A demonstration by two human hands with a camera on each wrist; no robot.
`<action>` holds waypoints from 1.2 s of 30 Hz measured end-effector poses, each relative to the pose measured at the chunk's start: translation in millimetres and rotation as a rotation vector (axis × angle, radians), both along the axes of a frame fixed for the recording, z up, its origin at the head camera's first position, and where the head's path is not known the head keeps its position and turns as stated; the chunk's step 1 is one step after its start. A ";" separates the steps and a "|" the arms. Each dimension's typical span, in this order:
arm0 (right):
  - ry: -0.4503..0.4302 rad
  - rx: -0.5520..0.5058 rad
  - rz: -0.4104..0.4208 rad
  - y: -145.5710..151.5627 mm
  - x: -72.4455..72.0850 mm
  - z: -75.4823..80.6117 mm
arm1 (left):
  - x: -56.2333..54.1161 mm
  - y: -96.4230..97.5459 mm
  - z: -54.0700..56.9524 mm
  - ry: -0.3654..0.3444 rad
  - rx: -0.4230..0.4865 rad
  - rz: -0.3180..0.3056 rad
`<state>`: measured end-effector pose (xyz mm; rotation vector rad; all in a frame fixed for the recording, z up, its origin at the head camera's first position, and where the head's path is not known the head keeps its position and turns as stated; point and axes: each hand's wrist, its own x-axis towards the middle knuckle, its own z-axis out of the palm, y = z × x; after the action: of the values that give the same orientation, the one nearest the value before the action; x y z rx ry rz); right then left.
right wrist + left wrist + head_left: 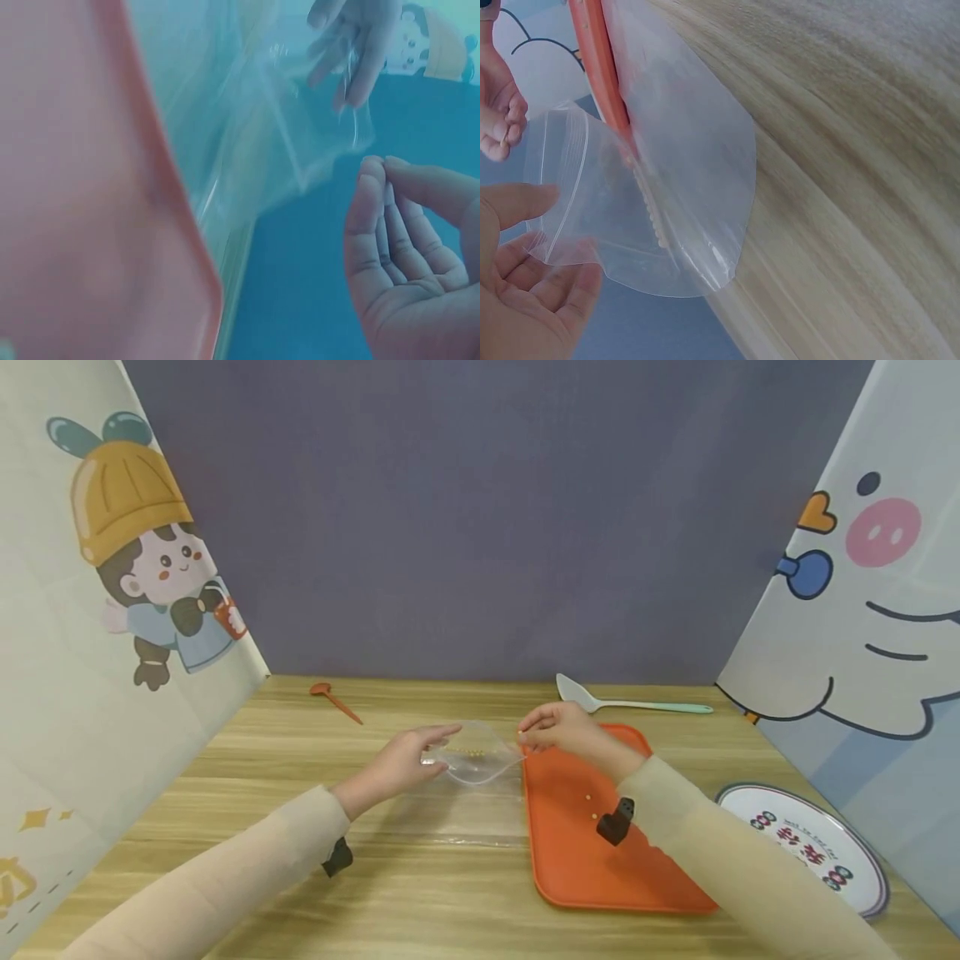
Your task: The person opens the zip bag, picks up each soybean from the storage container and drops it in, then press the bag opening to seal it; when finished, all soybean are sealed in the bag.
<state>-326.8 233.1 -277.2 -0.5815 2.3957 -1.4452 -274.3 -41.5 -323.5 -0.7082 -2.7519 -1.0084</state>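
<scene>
My left hand grips one side of a clear zip bag, its thumb and fingers apart at the mouth. The bag stands up from the table, and a row of small yellow beans lies along its bottom. On the other side of the bag, my right hand pinches a small pale bean between thumb and fingertips, just off the bag's mouth. Below that forearm, the orange tray carries a couple of loose pale beans.
A pale spatula with a green handle lies behind the tray. At the back left is a small brown-orange spoon-like tool. A white oval plate with printed lettering lies at the right. A flat clear plastic sheet lies before the bag.
</scene>
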 end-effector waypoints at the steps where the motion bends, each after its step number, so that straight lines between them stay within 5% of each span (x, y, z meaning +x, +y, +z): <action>1: -0.003 -0.008 -0.001 -5.3 0.7 0.0 | -0.4 0.3 -0.1 -0.002 -0.001 -0.001; 11: 0.054 0.029 -0.045 -44.6 -0.2 -4.7 | -0.5 1.4 0.7 -0.005 0.015 -0.007; 19: 0.065 0.074 -0.073 -48.1 1.3 -4.9 | 0.0 -0.1 1.1 -0.005 0.004 -0.005; 25: 0.078 0.028 -0.069 -32.5 2.6 -1.3 | -2.3 -1.5 -1.4 0.015 0.010 -0.014; 36: 0.020 0.133 -0.138 26.1 0.2 -6.0 | -0.2 -4.0 -4.4 0.042 0.005 -0.024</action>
<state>-326.5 259.2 -283.2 -0.4085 2.5686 -1.3236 -274.5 -45.5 -327.9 -0.7553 -2.7106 -0.9924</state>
